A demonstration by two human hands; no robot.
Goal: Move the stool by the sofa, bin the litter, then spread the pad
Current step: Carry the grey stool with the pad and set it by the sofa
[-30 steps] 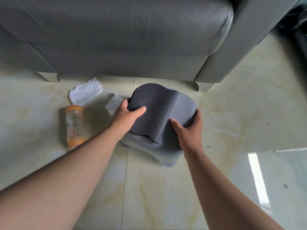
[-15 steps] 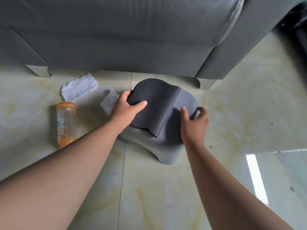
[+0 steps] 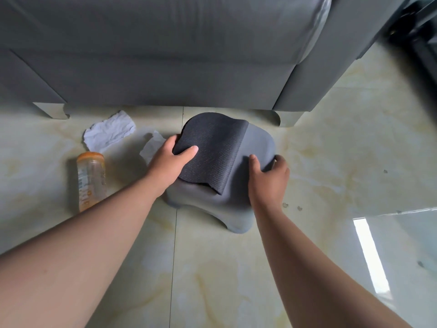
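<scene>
Both hands are gripping the stool (image 3: 257, 147) just before the sofa (image 3: 165, 67); the left hand (image 3: 169, 159) is pinching the folded pad (image 3: 210, 150) against its left rim, the right hand (image 3: 268, 178) curling over the right rim, seemingly closed; litter lying leftward

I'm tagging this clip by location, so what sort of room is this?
Most likely a home living room: a grey upholstered sofa on short feet, a glossy marble-look tiled floor, and a low grey stool standing in front of the sofa.
</scene>
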